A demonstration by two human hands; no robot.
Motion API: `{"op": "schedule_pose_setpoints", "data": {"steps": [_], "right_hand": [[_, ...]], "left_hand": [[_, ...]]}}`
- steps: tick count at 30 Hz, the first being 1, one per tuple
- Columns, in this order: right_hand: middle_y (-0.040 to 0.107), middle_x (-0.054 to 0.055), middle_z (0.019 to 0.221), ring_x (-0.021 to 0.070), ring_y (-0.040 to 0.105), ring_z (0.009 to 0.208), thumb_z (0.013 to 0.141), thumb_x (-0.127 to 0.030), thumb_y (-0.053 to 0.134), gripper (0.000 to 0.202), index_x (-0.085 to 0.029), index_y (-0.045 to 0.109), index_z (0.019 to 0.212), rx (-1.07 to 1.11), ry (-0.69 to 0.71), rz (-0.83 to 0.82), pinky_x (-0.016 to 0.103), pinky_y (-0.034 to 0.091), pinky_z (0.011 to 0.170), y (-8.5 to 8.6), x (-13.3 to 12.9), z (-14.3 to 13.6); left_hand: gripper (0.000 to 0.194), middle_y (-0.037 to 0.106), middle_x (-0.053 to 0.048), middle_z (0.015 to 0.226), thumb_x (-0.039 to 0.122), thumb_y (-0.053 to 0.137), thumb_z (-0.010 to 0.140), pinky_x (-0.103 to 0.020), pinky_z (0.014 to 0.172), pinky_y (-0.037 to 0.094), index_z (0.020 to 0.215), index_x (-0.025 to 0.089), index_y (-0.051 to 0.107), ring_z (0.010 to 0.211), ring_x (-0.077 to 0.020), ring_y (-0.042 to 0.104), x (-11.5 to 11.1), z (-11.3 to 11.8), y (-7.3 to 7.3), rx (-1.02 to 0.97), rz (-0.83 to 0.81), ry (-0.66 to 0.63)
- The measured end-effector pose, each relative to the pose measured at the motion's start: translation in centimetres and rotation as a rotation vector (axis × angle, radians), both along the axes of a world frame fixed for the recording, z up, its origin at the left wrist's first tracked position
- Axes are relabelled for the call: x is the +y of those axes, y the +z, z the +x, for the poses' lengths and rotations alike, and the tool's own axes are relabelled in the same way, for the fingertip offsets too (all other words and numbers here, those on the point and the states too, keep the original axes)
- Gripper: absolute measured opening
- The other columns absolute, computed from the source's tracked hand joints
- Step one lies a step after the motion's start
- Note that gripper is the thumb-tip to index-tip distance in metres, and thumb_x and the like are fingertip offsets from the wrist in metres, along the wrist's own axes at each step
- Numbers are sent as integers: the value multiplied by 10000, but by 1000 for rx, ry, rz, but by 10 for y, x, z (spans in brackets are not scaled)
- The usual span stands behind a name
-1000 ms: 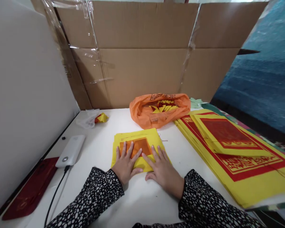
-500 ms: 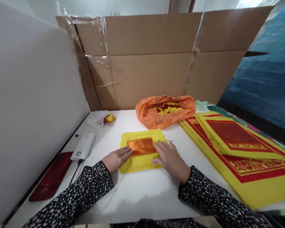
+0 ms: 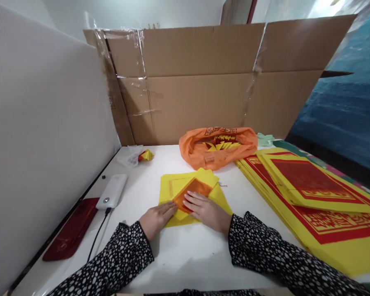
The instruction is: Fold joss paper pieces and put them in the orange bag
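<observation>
A sheet of yellow joss paper [image 3: 207, 177] with an orange foil patch [image 3: 200, 188] lies slantwise on yellow paper sheets [image 3: 170, 188] on the white table. The outstretched fingers of my left hand [image 3: 156, 218] rest at the slanted sheet's lower left corner; the thumb is hidden. My right hand [image 3: 210, 213] lies flat across the foil, fingers slightly apart, covering its lower right part.
Behind the sheets is an orange plastic bag [image 3: 193, 158] with folded yellow and red papers. Large red-and-yellow paper stacks [image 3: 342, 257] lie at right. At left are a white power bank [image 3: 115, 190] with a cable, a dark red phone-like case [image 3: 70, 234] and a small folded paper [image 3: 146, 155]. A cardboard panel [image 3: 197, 102] stands behind.
The foil sheet has turned from square to slantwise on the yellow sheets beneath. My right hand has moved from its right edge onto the foil. My left hand has shifted slightly nearer me.
</observation>
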State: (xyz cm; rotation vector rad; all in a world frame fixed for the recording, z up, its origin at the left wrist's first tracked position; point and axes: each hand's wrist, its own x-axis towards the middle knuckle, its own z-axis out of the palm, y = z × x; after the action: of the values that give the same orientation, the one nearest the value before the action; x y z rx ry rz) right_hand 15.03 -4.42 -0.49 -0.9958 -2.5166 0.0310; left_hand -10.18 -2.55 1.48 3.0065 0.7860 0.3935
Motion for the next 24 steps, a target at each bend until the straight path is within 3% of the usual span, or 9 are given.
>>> {"op": "schedule_pose_setpoints", "data": {"steps": [2, 4, 7, 9, 12, 15, 18, 24], "right_hand": [[609, 88, 1320, 229, 485, 1283, 941, -224, 530, 346, -190, 612, 1276, 122, -22, -92, 436, 438, 1060, 7, -5, -4], [705, 53, 1142, 203, 611, 1079, 926, -223, 564, 237, -222, 696, 1124, 314, -75, -248, 385, 501, 951, 12, -8, -12], [735, 27, 877, 171, 656, 793, 891, -229, 607, 118, -196, 720, 891, 626, -221, -514, 298, 523, 735, 11, -1, -21], [700, 12, 779, 160, 632, 700, 853, -216, 635, 91, -182, 688, 919, 753, -329, -597, 273, 495, 654, 9, 8, -22], [615, -36, 690, 146, 582, 640, 822, -153, 637, 261, -196, 613, 1079, 749, -406, -551, 262, 457, 629, 7, 17, -19], [603, -32, 727, 154, 588, 696, 861, -115, 566, 253, -221, 582, 1090, 622, -352, -457, 272, 454, 678, 8, 17, -18], [642, 13, 875, 172, 606, 806, 895, -107, 520, 200, -217, 584, 1049, 471, -327, -359, 292, 459, 742, 11, 15, -19], [651, 50, 1011, 191, 629, 896, 937, -122, 481, 209, -217, 580, 1096, 268, -334, -324, 288, 469, 750, 15, 19, -18]], "left_hand": [[369, 658, -95, 1253, 97, 397, 943, -350, 975, 537, 1263, 188, 556, 1173, -191, 615, 6, -8, -9, -90, -89, 48], [327, 688, -66, 1203, 144, 441, 940, -349, 946, 552, 1218, 214, 599, 1094, -184, 660, 10, -9, -10, -209, -224, 138], [225, 752, -45, 960, 186, 561, 882, -316, 825, 592, 1081, 191, 666, 868, -183, 721, 18, -1, -2, -418, -473, 340], [225, 742, -34, 828, 171, 614, 832, -299, 739, 601, 1051, 165, 662, 765, -183, 718, 23, 6, 3, -530, -565, 451], [226, 723, -52, 921, 131, 566, 846, -333, 781, 591, 1047, 180, 658, 856, -192, 699, 22, 15, 2, -549, -399, 461], [271, 669, -89, 1180, 121, 475, 912, -408, 953, 526, 1091, 205, 659, 1138, -226, 610, 9, 23, -7, -390, -85, 287], [358, 606, -111, 1319, 133, 435, 947, -432, 1023, 476, 1277, 173, 568, 1265, -244, 529, -8, 33, -18, -159, 46, 174], [450, 512, -129, 1427, 358, 405, 996, -488, 1116, 339, 1398, 165, 467, 1344, -262, 448, -27, 46, -26, -35, 123, 288]]}}
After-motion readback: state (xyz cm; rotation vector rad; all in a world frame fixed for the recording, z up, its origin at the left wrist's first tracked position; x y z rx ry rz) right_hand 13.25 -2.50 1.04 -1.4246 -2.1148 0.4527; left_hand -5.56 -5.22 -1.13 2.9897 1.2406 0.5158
